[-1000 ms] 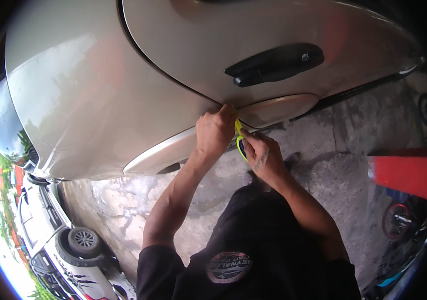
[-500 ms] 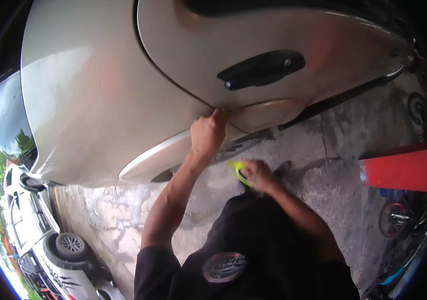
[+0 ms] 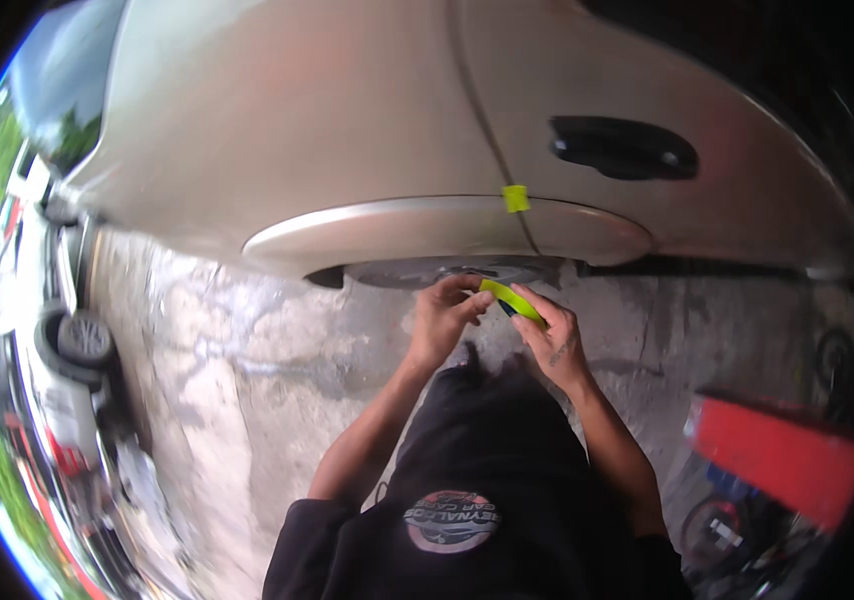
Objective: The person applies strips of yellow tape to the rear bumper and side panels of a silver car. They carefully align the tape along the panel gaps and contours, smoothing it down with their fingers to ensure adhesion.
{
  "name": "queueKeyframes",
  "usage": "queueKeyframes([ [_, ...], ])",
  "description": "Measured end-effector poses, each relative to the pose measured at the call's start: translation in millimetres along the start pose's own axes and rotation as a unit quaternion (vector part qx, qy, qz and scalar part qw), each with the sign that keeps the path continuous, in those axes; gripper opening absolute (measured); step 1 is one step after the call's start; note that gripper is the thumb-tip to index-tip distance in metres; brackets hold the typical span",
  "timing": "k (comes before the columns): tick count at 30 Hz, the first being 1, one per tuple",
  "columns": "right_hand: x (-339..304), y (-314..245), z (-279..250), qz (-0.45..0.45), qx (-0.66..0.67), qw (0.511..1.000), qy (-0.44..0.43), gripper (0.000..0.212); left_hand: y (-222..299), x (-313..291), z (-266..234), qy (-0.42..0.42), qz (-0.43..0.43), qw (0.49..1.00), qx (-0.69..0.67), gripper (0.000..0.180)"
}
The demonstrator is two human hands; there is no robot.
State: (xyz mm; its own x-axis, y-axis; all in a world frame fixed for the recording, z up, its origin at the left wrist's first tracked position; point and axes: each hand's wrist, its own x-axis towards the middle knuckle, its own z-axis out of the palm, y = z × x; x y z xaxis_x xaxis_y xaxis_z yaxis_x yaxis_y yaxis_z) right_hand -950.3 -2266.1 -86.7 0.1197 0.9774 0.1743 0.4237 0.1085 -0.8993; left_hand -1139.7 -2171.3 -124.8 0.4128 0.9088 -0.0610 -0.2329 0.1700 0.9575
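A roll of yellow-green tape (image 3: pixel 513 300) is held between my two hands, in front of the car's wheel arch. My right hand (image 3: pixel 553 335) is wrapped round the roll's right side. The fingers of my left hand (image 3: pixel 447 315) pinch the tape at its left end. Ahead stands a beige car (image 3: pixel 327 120), and a short yellow-green tape piece (image 3: pixel 515 198) sticks across its door seam, just above the wheel arch trim (image 3: pixel 367 222). The black door handle (image 3: pixel 622 148) is up to the right, with neither hand touching it.
Below the arch is part of a wheel (image 3: pixel 447 272). A red box-like object (image 3: pixel 777 450) stands at right, with a bicycle (image 3: pixel 712 530) beside it. A white vehicle (image 3: pixel 57 360) is parked at left. The concrete floor (image 3: pixel 217 340) is cracked and patchy.
My left hand has come away from the seam, where a tape piece now shows, and joined my right hand at the roll. The view has shifted along the car.
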Motion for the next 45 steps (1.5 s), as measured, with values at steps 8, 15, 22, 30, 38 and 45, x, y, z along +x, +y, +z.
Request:
queueKeyframes([
  [8, 8.8, 6.5, 40.5, -0.086, -0.069, 0.981, -0.163, 0.049, -12.3, -58.4, -35.0, 0.218, 0.082, 0.963, 0.135, 0.015],
  [15, -17.2, 39.0, 88.0, -0.19, -0.124, 0.943, -0.244, 0.053, -69.9, -93.2, -77.0, 0.333, 0.059, 0.937, 0.087, 0.012],
  [22, -22.9, 28.1, 157.0, -0.267, -0.199, 0.912, -0.24, 0.048, -98.4, -113.1, -142.5, 0.364, 0.053, 0.928, 0.061, 0.009],
  [30, -21.2, 0.5, 297.3, -0.247, -0.263, 0.918, -0.163, 0.043, -93.5, -109.3, -277.6, 0.34, 0.127, 0.928, 0.084, 0.008],
  [38, -28.2, 17.7, 416.7, -0.228, -0.368, 0.899, -0.071, 0.041, -129.2, -93.2, -371.4, 0.283, 0.257, 0.919, 0.102, 0.009],
  [45, 66.3, -17.5, 431.8, -0.196, -0.437, 0.875, -0.064, 0.044, -71.4, 1.5, -406.4, 0.318, 0.311, 0.883, 0.148, 0.014],
])
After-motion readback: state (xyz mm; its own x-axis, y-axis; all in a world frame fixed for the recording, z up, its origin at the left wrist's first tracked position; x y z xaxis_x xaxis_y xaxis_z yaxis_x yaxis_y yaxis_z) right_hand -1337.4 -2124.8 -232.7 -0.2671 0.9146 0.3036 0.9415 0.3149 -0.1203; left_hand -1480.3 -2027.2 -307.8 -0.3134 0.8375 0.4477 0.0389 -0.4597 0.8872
